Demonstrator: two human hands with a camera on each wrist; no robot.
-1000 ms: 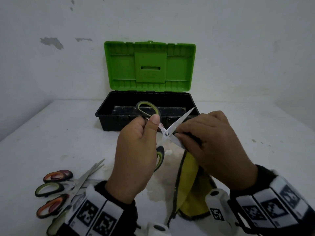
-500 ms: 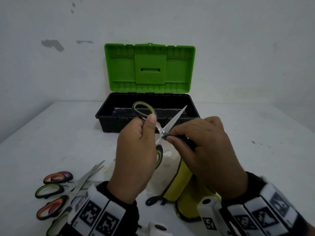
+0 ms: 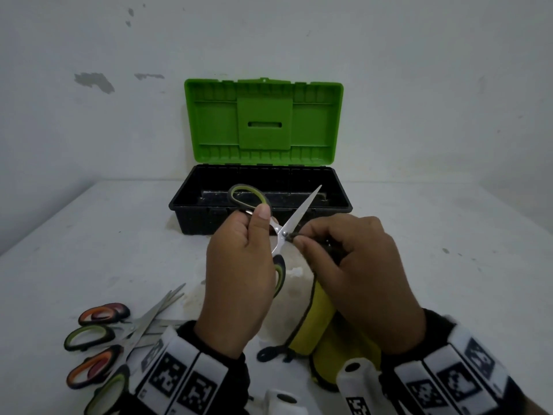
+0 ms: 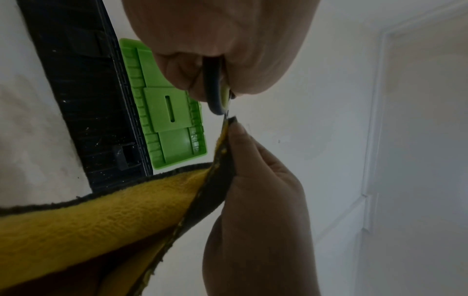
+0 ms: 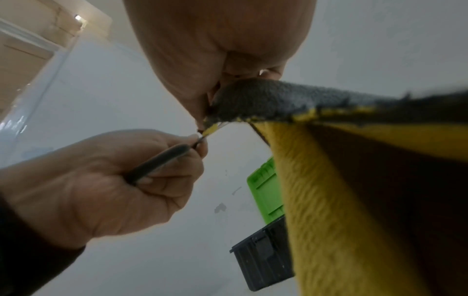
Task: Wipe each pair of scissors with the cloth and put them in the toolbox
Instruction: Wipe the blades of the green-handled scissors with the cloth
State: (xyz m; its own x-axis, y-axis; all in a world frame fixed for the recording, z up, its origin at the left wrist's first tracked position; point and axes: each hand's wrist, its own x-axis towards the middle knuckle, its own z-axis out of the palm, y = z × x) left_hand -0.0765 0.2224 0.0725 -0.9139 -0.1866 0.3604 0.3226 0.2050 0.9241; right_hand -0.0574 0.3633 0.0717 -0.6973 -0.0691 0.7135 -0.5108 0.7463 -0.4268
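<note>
Scissors [image 3: 287,226], green-handled, blades parted: held up over the table [image 3: 449,235] in front of the toolbox, left hand [image 3: 239,283] gripping the handles, right hand [image 3: 356,274] pinching the yellow cloth [image 3: 320,322] on the lower blade. Against a second ago the cloth has slid from mid-blade back to the pivot, so wiping is probably unfinished. Toolbox [image 3: 344,202], lid open: no scissors visible inside. Spare scissors [image 3: 125,333], piled at left, await wiping.

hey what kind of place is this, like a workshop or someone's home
Hard to say for sure; it looks like a bare, makeshift work corner rather than a fitted workshop. A plain white table stands against a scuffed white wall, with only an open toolbox and spare scissors on it.
</note>
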